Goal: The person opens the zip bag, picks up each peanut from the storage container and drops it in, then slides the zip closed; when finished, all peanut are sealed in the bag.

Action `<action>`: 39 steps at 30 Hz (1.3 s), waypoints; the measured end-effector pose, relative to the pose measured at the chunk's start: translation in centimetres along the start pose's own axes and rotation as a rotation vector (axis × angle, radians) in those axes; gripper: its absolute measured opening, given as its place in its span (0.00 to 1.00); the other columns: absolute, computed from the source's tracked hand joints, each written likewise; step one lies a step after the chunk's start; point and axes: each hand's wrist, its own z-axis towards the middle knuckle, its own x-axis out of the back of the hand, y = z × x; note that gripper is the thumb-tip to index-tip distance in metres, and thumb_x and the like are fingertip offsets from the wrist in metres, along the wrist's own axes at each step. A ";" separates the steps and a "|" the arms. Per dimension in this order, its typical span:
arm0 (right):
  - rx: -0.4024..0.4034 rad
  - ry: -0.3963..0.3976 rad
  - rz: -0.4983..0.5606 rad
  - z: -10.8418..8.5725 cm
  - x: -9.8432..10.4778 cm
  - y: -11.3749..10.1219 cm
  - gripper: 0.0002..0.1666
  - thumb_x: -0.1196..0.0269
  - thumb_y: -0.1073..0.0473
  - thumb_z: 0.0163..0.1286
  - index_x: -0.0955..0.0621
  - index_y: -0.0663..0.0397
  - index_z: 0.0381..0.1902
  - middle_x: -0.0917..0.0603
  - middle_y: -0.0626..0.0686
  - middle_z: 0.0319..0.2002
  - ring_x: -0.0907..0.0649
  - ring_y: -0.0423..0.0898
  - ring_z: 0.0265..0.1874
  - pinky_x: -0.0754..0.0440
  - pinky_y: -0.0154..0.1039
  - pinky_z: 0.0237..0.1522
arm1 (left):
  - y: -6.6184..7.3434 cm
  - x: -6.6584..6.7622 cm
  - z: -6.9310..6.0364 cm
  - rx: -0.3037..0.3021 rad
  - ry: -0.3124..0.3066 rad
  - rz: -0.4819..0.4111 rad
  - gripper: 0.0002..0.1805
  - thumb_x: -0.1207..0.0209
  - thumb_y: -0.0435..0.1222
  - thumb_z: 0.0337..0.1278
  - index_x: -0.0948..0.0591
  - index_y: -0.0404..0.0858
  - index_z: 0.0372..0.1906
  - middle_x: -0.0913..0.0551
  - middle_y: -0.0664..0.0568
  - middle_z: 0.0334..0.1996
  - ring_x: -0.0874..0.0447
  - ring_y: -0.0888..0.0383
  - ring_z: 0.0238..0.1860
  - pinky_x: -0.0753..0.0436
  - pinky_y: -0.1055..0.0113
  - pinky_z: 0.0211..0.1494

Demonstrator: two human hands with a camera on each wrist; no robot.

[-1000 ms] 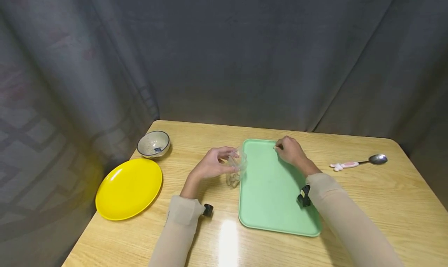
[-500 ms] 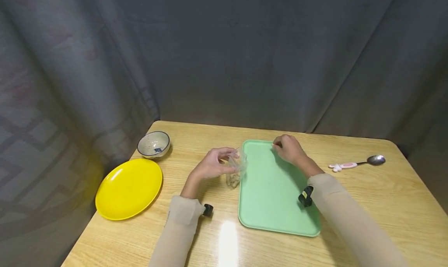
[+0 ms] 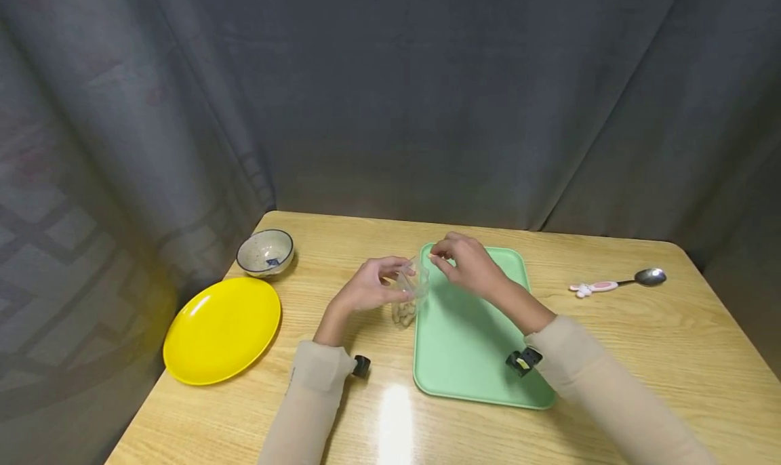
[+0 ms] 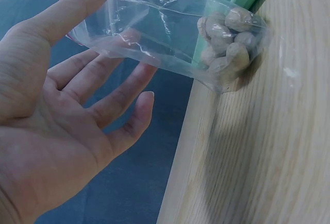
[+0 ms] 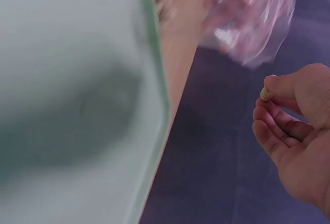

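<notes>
My left hand [image 3: 371, 285] holds a clear plastic zip bag [image 4: 165, 26] near its mouth, thumb on one side and fingers on the other. Several peanuts in their shells [image 4: 227, 44] lie at the bottom of the bag, which hangs beside the left edge of the green tray [image 3: 464, 363]. Between thumb and fingertip, my right hand [image 3: 471, 267] pinches a single peanut [image 5: 265, 94]. This hand is above the tray's far left part, close to the bag's opening, with a gap between them in the right wrist view.
A yellow plate [image 3: 222, 333] stands at the left of the wooden table, with a patterned bowl [image 3: 265, 253] behind it. Right of the tray lies a spoon [image 3: 617, 283] with a pink rabbit handle. Dark curtains [image 3: 403, 99] hang behind the table's far edge.
My right hand has moved left from the tray's far edge toward the mouth of the bag, carrying the peanut. The left hand and the bag have stayed in place.
</notes>
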 end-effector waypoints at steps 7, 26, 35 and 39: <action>0.092 -0.004 0.043 -0.2 -0.6 -2.4 0.05 0.33 0.65 0.68 0.13 0.60 0.39 0.20 0.49 0.31 0.18 0.49 0.33 0.20 0.43 0.36 | 0.0 0.1 -0.1 -0.005 -0.005 0.020 0.33 0.28 0.40 0.53 0.24 0.41 0.65 0.18 0.51 0.55 0.20 0.52 0.54 0.24 0.47 0.59; 0.044 0.028 0.132 -1.0 -0.5 -3.6 0.06 0.33 0.59 0.69 0.13 0.56 0.38 0.19 0.46 0.32 0.20 0.43 0.33 0.20 0.44 0.36 | 0.0 0.1 -0.1 -0.003 0.003 0.048 0.34 0.28 0.42 0.53 0.24 0.42 0.66 0.22 0.55 0.61 0.21 0.54 0.55 0.25 0.48 0.61; -0.045 0.076 0.065 -3.5 -1.1 -4.8 0.17 0.29 0.51 0.63 0.21 0.49 0.20 0.25 0.43 0.21 0.27 0.39 0.22 0.27 0.36 0.27 | 0.0 -0.1 -0.1 -0.055 0.008 0.049 0.34 0.29 0.40 0.53 0.25 0.37 0.66 0.17 0.52 0.53 0.20 0.54 0.53 0.26 0.46 0.60; -0.053 0.153 -0.035 -4.2 -2.8 -5.2 0.15 0.29 0.49 0.63 0.15 0.53 0.25 0.20 0.47 0.25 0.24 0.40 0.22 0.24 0.35 0.25 | -0.1 -0.3 0.0 -0.064 0.024 0.052 0.34 0.30 0.37 0.53 0.26 0.35 0.66 0.16 0.53 0.51 0.21 0.53 0.53 0.26 0.46 0.60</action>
